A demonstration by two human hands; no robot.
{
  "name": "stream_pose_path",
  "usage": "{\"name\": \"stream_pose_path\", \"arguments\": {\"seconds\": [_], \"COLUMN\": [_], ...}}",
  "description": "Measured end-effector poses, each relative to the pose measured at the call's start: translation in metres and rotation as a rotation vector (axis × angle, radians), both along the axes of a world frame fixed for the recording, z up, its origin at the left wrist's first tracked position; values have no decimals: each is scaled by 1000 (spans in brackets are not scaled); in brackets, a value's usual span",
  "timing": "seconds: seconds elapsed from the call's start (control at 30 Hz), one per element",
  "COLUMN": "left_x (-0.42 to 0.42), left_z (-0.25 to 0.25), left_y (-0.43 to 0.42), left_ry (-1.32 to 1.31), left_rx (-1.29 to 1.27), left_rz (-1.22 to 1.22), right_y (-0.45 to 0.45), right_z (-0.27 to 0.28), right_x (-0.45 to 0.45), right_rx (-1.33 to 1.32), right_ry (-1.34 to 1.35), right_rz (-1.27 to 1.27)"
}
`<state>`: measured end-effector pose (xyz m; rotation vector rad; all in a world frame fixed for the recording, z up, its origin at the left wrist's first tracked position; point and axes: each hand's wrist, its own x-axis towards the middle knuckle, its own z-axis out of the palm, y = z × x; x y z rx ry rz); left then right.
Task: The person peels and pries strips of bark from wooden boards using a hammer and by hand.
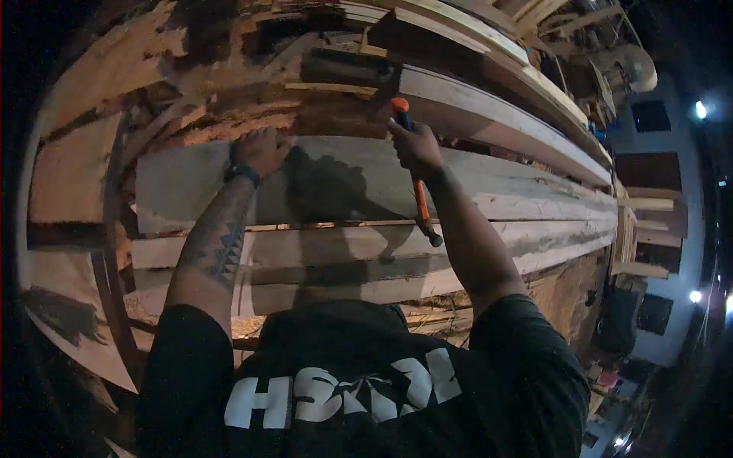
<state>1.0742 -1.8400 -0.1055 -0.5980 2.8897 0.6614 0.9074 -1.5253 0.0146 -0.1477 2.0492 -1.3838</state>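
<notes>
A wide grey plank [336, 175] lies crosswise in front of me. My left hand [259, 151], with a dark band at the wrist, is at its far edge near the left end. The fingers are curled over that edge, and their tips are hidden. In my right hand [417, 146] is a hammer [421, 200], its orange and dark handle gripped toward the butt end. The hammer's head hangs down on the near side of the hand, above the boards. Shadows of my head and arms fall across the plank.
Narrower boards [336, 252] run parallel on my near side. Beyond the plank are a long thick beam [496, 114] and more stacked timber [473, 30]. Wooden pieces [72, 168] stand at the left. Lumber ends [645, 204] and a wall with lights are at the right.
</notes>
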Motion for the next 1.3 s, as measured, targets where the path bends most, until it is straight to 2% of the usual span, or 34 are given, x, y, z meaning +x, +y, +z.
{"name": "stream_pose_path", "arguments": {"seconds": [0.03, 0.13, 0.23, 0.3, 0.33, 0.43, 0.5, 0.6, 0.63, 0.73, 0.8, 0.87, 0.9, 0.97, 1.0, 1.03, 1.13, 1.2, 1.23, 1.3], "left_x": [8, 16, 24, 20, 19, 17, 18, 22, 25, 22, 18, 17, 17, 16, 15, 14, 20, 19, 19, 21], "left_z": [-1, -20, -43, -9, -13, -29, -37, -26, -23, -29, -47, -3, 13, -29, -31, -34, -8, -1, 3, 9], "left_y": [2, 9, 19, 22, 24, 23, 26, 22, 22, 16, 10, 17, 24, 23, 22, 18, 23, 26, 27, 22], "left_ry": [28, 132, 210, 205, 212, 311, 450, 343, 311, 270, 282, 84, -15, 156, 245, 203, 79, 39, 3, -70], "left_rx": [-60, -217, -287, -276, -300, -399, -471, -380, -354, -332, -337, -195, -122, -308, -401, -340, -218, -225, -204, -164], "left_rz": [7, 37, 41, 28, 34, 66, 85, 3, -12, -19, -4, -9, -26, -1, 27, 21, 30, 50, 25, -11], "right_y": [1, 37, 80, 89, 88, 34, -8, 7, 34, 80, 116, 149, 168, 193, 194, 190, 142, 106, 79, 43], "right_z": [-2, 2, -2, -4, -3, 6, -25, -8, -2, 17, 13, 1, 0, -2, -3, -6, 15, 13, 17, 1], "right_x": [2, 3, -1, -2, -5, -11, -36, -22, -14, 50, 99, 127, 127, 114, 104, 94, 74, 65, 68, 63], "right_rx": [28, -193, -325, -356, -377, -63, 139, -52, -159, -528, -686, -823, -880, -999, -1067, -1134, -519, -348, -280, -288], "right_ry": [24, -44, 9, -51, -77, -3, 44, 53, 149, 152, 385, 526, 452, 239, 154, 60, 162, -54, -173, -250], "right_rz": [-21, -132, -246, -255, -255, -140, -13, -37, -119, -327, -316, -281, -317, -372, -353, -326, -293, -253, -349, -354]}}
